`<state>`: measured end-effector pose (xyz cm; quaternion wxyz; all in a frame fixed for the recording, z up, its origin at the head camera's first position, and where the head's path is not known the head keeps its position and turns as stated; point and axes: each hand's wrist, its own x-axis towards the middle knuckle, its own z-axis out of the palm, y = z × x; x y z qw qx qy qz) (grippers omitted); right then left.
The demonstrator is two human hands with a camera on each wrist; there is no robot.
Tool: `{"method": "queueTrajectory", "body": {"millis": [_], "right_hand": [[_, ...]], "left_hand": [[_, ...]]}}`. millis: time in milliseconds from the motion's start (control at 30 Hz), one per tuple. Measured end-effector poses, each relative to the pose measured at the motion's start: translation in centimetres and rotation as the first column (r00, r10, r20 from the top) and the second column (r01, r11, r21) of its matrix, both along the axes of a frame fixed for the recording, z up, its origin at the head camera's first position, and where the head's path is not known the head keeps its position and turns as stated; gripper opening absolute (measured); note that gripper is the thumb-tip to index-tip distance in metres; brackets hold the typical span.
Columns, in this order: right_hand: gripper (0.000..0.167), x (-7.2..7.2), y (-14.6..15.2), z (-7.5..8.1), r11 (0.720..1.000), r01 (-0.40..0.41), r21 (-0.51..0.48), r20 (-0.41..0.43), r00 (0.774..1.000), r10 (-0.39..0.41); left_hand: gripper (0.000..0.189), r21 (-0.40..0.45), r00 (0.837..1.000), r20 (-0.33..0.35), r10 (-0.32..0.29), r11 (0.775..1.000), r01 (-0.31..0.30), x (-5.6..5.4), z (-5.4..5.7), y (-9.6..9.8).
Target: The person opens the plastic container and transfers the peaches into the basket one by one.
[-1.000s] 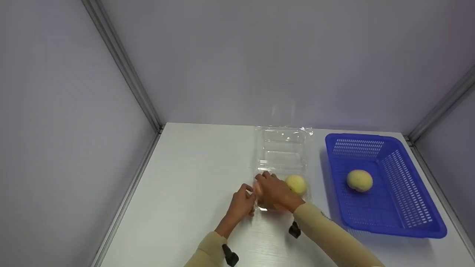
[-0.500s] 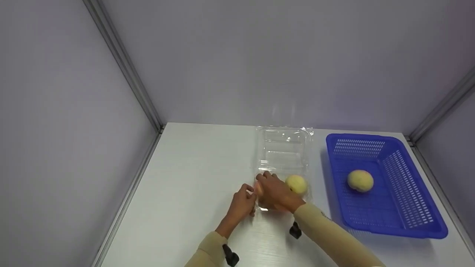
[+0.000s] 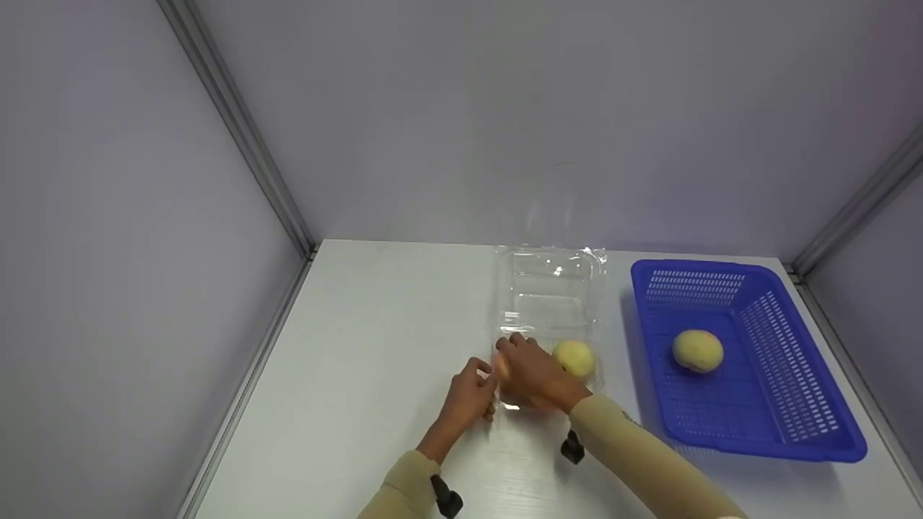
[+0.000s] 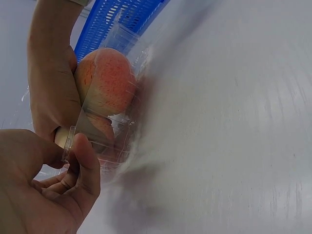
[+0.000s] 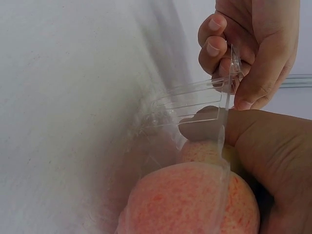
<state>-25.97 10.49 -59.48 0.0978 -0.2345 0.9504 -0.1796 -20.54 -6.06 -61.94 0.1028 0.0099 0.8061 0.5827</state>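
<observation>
A clear plastic clamshell box (image 3: 551,299) lies on the white table with its lid folded back toward the wall. My left hand (image 3: 470,395) pinches the rim of the box at its left side, thumb and fingertips meeting on the plastic in the left wrist view. Inside the box, my right hand (image 3: 537,371) grips a peach (image 5: 202,150), which the hand mostly covers. A redder peach (image 4: 109,80) sits beside it at the near side of the box. To the right of my right hand, a pale yellow peach (image 3: 575,359) rests in the box.
At the right stands a blue perforated basket (image 3: 764,453) with one pale peach (image 3: 698,351) in it. Grey-white panels (image 3: 461,130) enclose the table (image 3: 360,317) at the back and sides.
</observation>
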Motion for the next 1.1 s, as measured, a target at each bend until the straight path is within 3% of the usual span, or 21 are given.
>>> {"method": "queueTrajectory", "body": {"millis": [600, 1100], "right_hand": [[0.087, 0.07, 0.52, -0.12, 0.998, 0.003, -0.064, 0.001, 1.000, -0.003], [0.068, -0.42, 0.60, 0.05, 0.992, -0.045, -0.120, -0.073, 0.997, 0.036]], "left_hand": [[0.016, 0.021, 1.000, 0.002, 0.013, 1.000, -0.013, -0.07, -0.05, 0.07], [0.018, 0.006, 1.000, 0.000, 0.003, 1.000, -0.003, 0.01, 0.11, 0.06]]}}
